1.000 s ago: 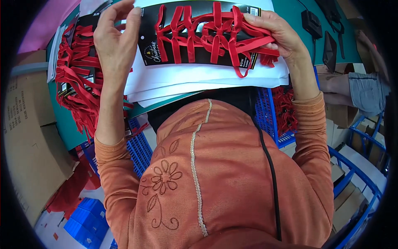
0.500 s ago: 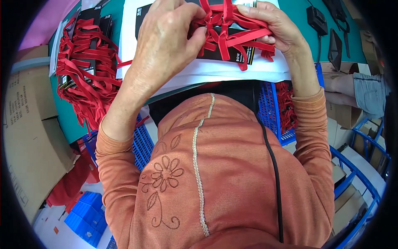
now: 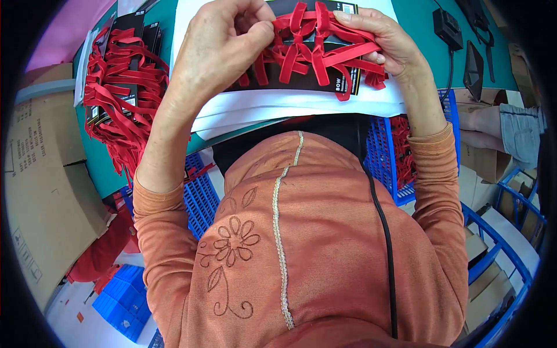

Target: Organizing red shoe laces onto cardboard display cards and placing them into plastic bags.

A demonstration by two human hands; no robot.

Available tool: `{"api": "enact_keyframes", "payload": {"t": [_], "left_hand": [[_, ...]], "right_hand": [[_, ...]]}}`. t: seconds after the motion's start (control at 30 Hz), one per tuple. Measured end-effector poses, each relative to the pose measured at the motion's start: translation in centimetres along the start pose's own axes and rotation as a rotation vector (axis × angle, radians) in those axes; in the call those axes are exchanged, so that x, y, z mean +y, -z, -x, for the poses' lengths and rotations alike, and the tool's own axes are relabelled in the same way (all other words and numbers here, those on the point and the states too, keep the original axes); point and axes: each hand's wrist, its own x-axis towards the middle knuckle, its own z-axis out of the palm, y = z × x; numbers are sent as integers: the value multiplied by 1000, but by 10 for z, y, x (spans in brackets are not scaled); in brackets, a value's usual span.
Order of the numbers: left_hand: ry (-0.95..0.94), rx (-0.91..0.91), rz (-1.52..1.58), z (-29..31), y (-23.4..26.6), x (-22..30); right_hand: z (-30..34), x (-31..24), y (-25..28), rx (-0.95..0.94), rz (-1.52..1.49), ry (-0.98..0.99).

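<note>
Red ribbon bows (image 3: 318, 57) lie in a row across a black card (image 3: 313, 81), with loops and loose tails hanging over its near edge. My right hand (image 3: 387, 39) grips the card's right end, thumb on top and fingers curled beneath. At the card's left part, the thumb and forefinger of my left hand (image 3: 223, 46) are pinched together on a red ribbon. The left end of the card is partly hidden behind that hand. White paper sheets (image 3: 371, 107) lie under the card.
A heap of black cards with red bows (image 3: 125, 87) covers the left of the green table (image 3: 96, 168). A small black box with a cable (image 3: 448, 30) stands at the right. Blue baskets (image 3: 380, 153) flank my body, and a cardboard box (image 3: 46, 174) stands left. Another person's leg (image 3: 484, 123) shows at right.
My left hand has moved slightly left and down, uncovering more of the bows and card. My right hand keeps its grip on the card's right end.
</note>
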Motion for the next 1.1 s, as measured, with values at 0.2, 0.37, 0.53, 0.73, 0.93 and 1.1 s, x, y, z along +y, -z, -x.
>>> {"api": "enact_keyframes", "payload": {"t": [0.2, 0.37, 0.53, 0.73, 0.93, 1.1], "left_hand": [[-215, 145, -78, -4, -2, -7], [-419, 195, -235, -3, -4, -7], [-157, 84, -168, -3, 9, 6], [-36, 8, 210, -24, 14, -18], [23, 134, 5, -44, 19, -23], [-23, 568, 302, -49, 49, -90]], "right_hand": [[-1, 5, -4, 8, 24, 145], [-2, 4, -4, 18, 8, 134], [-2, 4, -8, 27, 22, 135], [-3, 0, -13, 51, 82, 111], [0, -4, 13, -7, 206, 169], [35, -27, 72, -35, 952, 795]]}}
